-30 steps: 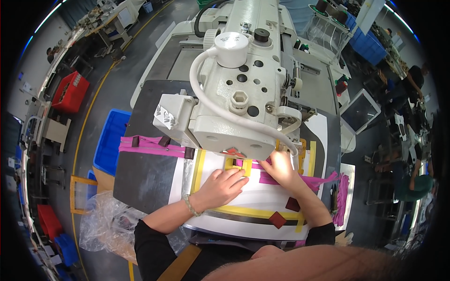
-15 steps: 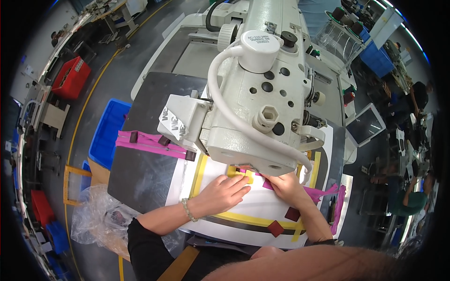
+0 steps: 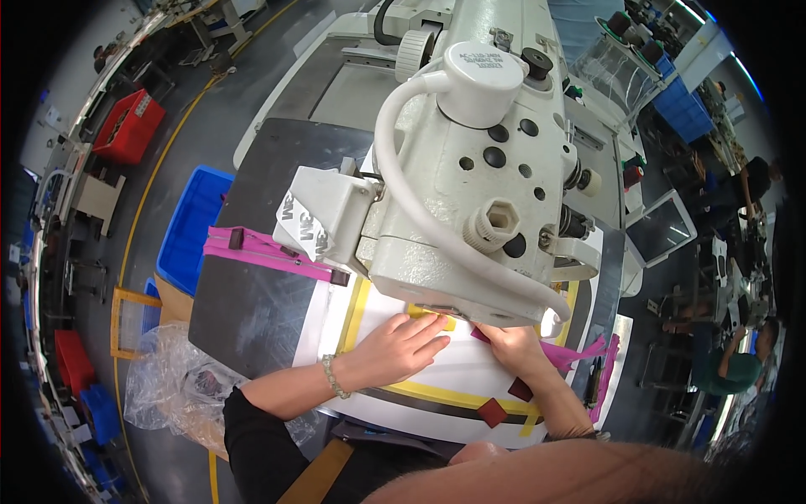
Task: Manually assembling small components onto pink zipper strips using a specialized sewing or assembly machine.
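Beneath the head of a white industrial sewing machine (image 3: 453,218), my left hand (image 3: 405,349) lies palm down with its fingers stretched out. Its fingertips touch a small yellow piece (image 3: 445,322) on a white sheet (image 3: 441,363) edged with yellow tape. To its right, my right hand (image 3: 514,349) has its thumb and finger closed at a magenta fabric strip (image 3: 479,334); the machine head hides some fingertips. The strip's far part (image 3: 564,354) runs out past my right wrist. Two dark red squares are near that forearm, a nearer one (image 3: 493,412) and one (image 3: 520,389) partly under it.
A magenta strip with dark pieces (image 3: 269,252) lies at the left of the dark table plate (image 3: 243,319). Beyond the table's left edge are a blue bin (image 3: 195,227) and clear plastic bags (image 3: 180,378). A tablet-like screen (image 3: 662,228) stands at the right.
My view has shifted slightly, so the machine head appears lower and further right and covers more of the yellow piece and my right fingertips. Both hands stay almost in place.
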Motion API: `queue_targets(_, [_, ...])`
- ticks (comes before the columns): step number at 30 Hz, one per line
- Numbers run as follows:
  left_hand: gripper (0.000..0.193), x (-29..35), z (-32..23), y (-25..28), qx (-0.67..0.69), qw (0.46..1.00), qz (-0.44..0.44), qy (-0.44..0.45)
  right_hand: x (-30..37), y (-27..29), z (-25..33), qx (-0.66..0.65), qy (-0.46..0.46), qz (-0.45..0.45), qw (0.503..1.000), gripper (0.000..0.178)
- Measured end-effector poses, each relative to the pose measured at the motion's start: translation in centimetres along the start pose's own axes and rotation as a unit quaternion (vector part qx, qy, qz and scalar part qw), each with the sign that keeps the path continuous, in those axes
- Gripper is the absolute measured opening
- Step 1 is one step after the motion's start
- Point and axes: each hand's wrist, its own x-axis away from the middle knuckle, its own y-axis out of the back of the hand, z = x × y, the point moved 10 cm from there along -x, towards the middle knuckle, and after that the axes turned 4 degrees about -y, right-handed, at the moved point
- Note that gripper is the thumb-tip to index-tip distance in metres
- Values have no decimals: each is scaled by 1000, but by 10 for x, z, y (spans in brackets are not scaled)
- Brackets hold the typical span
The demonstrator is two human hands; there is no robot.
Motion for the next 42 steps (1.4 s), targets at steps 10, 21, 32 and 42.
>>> queue_targets(10, [31,-2,1,4,-10,1000,-7,-1,-3,5,2,24,-4,11,1000,29])
queue_targets(21, [36,0,3,-1,6,1000,16,12,-8,12,5,9,-3,-13,1000,33])
queue_targets(32, [36,-2,3,-1,-5,1000,14,15,-28,11,36,95,110,-47,988,34])
queue_targets(42, [40,3,7,-16,35,996,69,43,-41,-2,22,-35,136,-26,990,23])
